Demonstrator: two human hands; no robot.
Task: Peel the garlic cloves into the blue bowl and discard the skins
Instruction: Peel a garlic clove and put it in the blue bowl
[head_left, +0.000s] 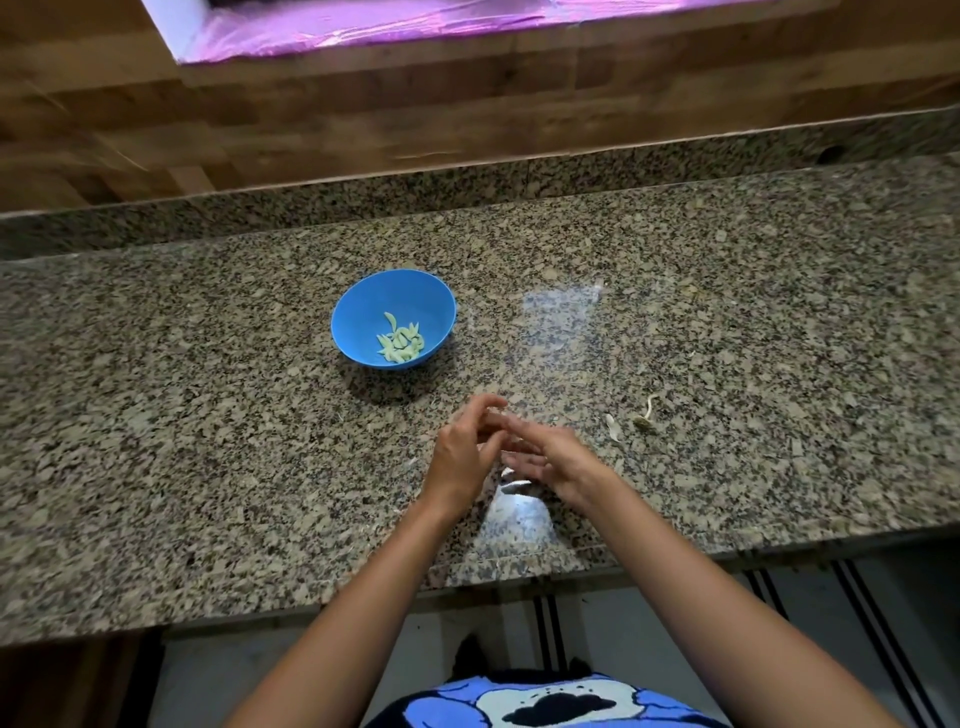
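The left hand (460, 457) and right hand (553, 460) met near the counter's (208, 415) front edge, blurred, so whether anything lay between their fingers could not be told. Pale scraps (631, 418) toward the counter's right end were too small to identify. Both side edges cut the counter off, and the top edge cut the pink sheet (415, 26).

Pale peeled garlic cloves (400, 342) inside upright blue bowl (363, 307); skin scraps (613, 427) rightward.

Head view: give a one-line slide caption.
Left hand and right hand meet over a granite counter near a blue bowl of peeled garlic cloves; skin scraps lie to their right.
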